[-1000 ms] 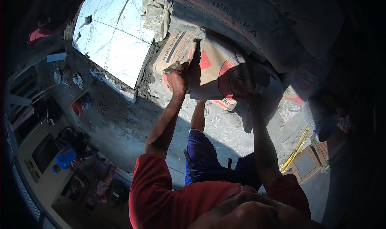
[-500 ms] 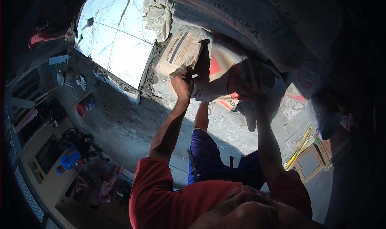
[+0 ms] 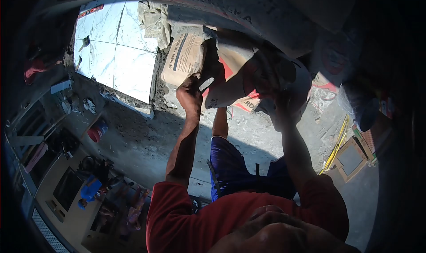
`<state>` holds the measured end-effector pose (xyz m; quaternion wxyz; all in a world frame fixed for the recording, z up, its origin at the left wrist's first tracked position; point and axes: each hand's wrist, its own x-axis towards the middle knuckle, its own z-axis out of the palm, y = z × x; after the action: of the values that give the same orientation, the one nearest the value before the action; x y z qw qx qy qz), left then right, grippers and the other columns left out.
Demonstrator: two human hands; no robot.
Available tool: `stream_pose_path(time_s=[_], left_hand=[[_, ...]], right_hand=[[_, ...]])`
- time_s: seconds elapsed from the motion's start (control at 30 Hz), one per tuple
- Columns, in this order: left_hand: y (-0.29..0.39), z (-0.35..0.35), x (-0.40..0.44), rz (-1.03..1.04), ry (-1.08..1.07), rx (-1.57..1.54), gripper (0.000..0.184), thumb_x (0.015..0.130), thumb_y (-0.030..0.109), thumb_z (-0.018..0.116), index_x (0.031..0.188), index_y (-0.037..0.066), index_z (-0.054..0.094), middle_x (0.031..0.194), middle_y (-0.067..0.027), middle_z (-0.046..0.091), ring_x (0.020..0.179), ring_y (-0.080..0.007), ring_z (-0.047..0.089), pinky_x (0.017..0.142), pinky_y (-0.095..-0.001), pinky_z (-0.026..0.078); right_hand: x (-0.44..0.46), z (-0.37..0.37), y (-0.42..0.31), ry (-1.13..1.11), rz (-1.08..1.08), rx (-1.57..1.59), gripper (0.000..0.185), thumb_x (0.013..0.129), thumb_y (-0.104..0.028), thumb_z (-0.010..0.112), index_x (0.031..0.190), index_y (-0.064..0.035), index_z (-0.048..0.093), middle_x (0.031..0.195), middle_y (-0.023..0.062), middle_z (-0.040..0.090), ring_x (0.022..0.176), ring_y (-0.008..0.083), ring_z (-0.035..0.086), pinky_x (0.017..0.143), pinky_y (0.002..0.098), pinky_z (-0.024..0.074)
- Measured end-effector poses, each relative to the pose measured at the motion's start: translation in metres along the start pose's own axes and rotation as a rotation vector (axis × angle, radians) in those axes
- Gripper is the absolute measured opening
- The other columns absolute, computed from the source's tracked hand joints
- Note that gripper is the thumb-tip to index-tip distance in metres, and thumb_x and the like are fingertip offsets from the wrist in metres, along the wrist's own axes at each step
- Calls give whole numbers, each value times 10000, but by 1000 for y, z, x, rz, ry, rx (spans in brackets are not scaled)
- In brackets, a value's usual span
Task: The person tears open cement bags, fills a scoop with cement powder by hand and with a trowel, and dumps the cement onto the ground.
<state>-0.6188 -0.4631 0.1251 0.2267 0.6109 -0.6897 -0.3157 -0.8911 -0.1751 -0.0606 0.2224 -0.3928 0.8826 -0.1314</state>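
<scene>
A paper cement bag (image 3: 183, 57) printed "SEMEN MERDEKA" lies in front of me, its near side sunlit and the rest in dark shade. My left hand (image 3: 190, 95) is closed on the bag's lower edge, where the paper is folded or torn. Beside those fingers a small bright patch shows. On the other side, my right hand (image 3: 282, 105) grips the shaded paper of the bag; its fingers are hard to make out in the shadow.
More cement bags (image 3: 204, 2) are stacked just beyond. Marbled tiles (image 3: 133, 66) lie at the left, with a crumpled sack (image 3: 153, 20) on their edge. A red bucket (image 3: 97, 131) stands on the floor, a person in blue (image 3: 91, 188) is farther off, and a cardboard piece (image 3: 350, 157) lies right.
The view has shifted a little. The bright patch beside my left hand has grown as the bag paper moved there. Both hands stay on the bag.
</scene>
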Motion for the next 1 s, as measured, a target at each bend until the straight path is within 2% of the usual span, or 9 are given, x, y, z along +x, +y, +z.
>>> stream_pose_path(time_s=[0.03,0.23,0.3,0.53,0.63,0.77,0.83,0.97,1.0], left_hand=[[2,4,-1,9,25,-39,286,696,-66,549,934,18,686,830,-177,669,799,-301,666,709,-341,498],[13,4,-8,33,-9,-48,340,680,-108,509,959,-10,677,849,-191,673,816,-253,679,717,-310,497],[13,2,-8,-1,-23,-20,395,684,-129,462,1010,-30,663,861,-163,691,815,-172,661,743,-289,495],[6,4,-6,45,-31,5,439,641,-127,450,1008,-13,660,803,-145,682,748,-144,648,696,-283,495],[3,4,-7,45,-39,13,413,659,-122,470,1006,-8,664,803,-137,684,746,-141,646,692,-281,495],[2,8,-11,46,-16,28,377,690,-116,496,1012,-14,663,821,-133,691,765,-141,649,697,-283,495],[1,10,-11,-11,-44,0,295,713,-73,509,946,-5,677,844,-187,673,810,-287,675,721,-329,497],[3,16,-15,41,-8,-27,298,707,-74,510,944,-5,677,842,-187,671,807,-297,673,723,-334,497],[5,16,-15,39,-31,-17,323,712,-101,509,980,-16,670,863,-164,684,819,-218,661,740,-301,496]], right_hand=[[-5,-6,3,4,28,13,296,818,-403,593,798,-119,672,766,122,639,704,296,632,599,428,496],[-19,-18,12,3,125,51,300,816,-407,590,809,-118,672,775,122,641,712,295,634,604,426,498],[-12,-12,10,3,124,51,302,816,-408,588,812,-118,671,778,122,642,715,294,635,606,426,499],[22,11,-10,-12,107,45,307,814,-412,584,824,-117,670,788,122,644,724,293,637,613,424,501],[23,10,-13,-19,115,51,310,814,-414,582,829,-117,670,792,122,645,728,293,638,616,423,503],[12,1,-10,-20,130,70,314,813,-416,580,836,-116,669,798,123,646,733,292,639,619,422,504],[13,1,-8,-19,134,79,315,812,-417,579,839,-116,669,801,123,647,736,292,640,621,422,505],[11,2,-5,-25,144,86,319,812,-419,576,846,-115,668,807,123,649,741,291,641,625,421,506],[13,3,-4,-25,140,86,320,811,-420,576,847,-115,668,809,123,649,742,291,641,626,421,507]])
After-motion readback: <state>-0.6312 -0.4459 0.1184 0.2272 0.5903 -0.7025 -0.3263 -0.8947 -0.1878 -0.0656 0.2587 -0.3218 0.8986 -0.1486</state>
